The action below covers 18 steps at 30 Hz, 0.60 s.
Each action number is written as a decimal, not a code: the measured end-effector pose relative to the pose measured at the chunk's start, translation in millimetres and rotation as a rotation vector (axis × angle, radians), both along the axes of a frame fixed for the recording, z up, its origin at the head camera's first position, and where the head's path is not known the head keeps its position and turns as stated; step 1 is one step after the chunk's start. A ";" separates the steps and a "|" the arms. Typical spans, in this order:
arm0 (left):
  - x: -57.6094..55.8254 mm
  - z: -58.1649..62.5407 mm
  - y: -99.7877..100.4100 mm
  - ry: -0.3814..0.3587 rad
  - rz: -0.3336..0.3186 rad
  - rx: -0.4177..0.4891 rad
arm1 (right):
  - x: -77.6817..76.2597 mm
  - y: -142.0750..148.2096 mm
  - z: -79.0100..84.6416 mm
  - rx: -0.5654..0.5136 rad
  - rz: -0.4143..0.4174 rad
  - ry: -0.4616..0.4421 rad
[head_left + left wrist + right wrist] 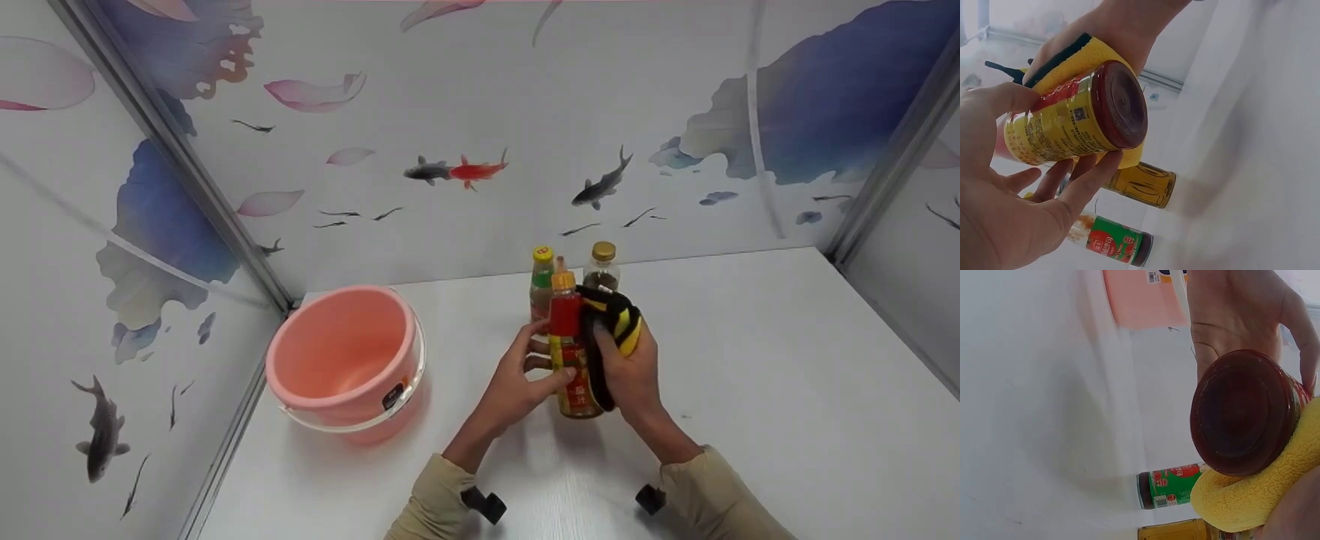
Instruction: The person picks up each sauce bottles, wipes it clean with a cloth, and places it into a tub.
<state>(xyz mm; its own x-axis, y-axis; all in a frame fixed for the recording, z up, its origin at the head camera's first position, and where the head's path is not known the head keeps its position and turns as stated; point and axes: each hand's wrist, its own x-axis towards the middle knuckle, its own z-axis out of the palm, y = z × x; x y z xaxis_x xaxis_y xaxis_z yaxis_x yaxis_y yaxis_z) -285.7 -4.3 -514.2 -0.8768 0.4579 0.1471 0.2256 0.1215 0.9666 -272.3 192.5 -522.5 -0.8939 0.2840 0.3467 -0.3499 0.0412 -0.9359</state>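
Note:
A squeeze bottle of red sauce [576, 375] with a yellow nozzle cap is held up off the table, its base showing in both wrist views. My left hand [517, 375] grips it from the left, thumb on one side and fingers on the other. On its right side, my right hand [631, 369] holds a yellow and black cloth [1241, 500] against the bottle. Behind stand a green-labelled bottle [1114, 243] with a yellow cap and a clear glass bottle [602, 271] with a gold cap; its lower part looks amber in the left wrist view.
A pink bucket [341, 405] with a white handle stands on the left of the white table [765, 375]. Printed wall panels [510, 97] with fish and petals rise behind the table and along its sides.

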 end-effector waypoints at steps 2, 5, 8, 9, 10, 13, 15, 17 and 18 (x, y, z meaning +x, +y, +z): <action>0.1 0.2 0.2 -0.001 0.000 0.000 | -0.4 0.2 -0.1 0.005 -0.009 0.004; 0.0 0.3 0.4 0.000 -0.004 -0.002 | -1.2 0.3 -0.2 0.009 -0.019 0.017; 0.0 0.7 0.6 0.004 -0.005 -0.006 | -1.8 0.4 -0.2 0.014 -0.036 0.033; 0.0 0.8 0.6 0.004 -0.004 -0.008 | -2.0 0.4 -0.3 0.014 -0.040 0.038; 0.2 0.9 0.7 0.003 -0.005 -0.012 | -2.0 0.4 -0.4 0.017 -0.045 0.040; 0.6 1.4 1.0 0.010 -0.007 -0.029 | -2.0 0.5 -0.7 0.017 -0.055 0.041; 0.6 1.3 1.2 0.013 -0.006 -0.040 | -1.9 0.3 -0.6 0.012 -0.053 0.042; 0.5 1.0 1.4 0.020 -0.006 -0.045 | -1.5 0.0 -0.2 0.006 -0.049 0.042; 0.3 0.4 1.3 0.021 -0.006 -0.047 | -1.3 -0.1 -0.1 0.004 -0.047 0.040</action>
<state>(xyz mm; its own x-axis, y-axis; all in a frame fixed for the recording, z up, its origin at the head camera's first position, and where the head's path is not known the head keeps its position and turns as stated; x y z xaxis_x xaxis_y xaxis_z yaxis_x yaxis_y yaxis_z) -285.4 -3.0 -513.7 -0.8708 0.4699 0.1443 0.2471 0.1648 0.9549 -273.6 192.4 -522.6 -0.8649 0.3243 0.3832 -0.3846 0.0623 -0.9210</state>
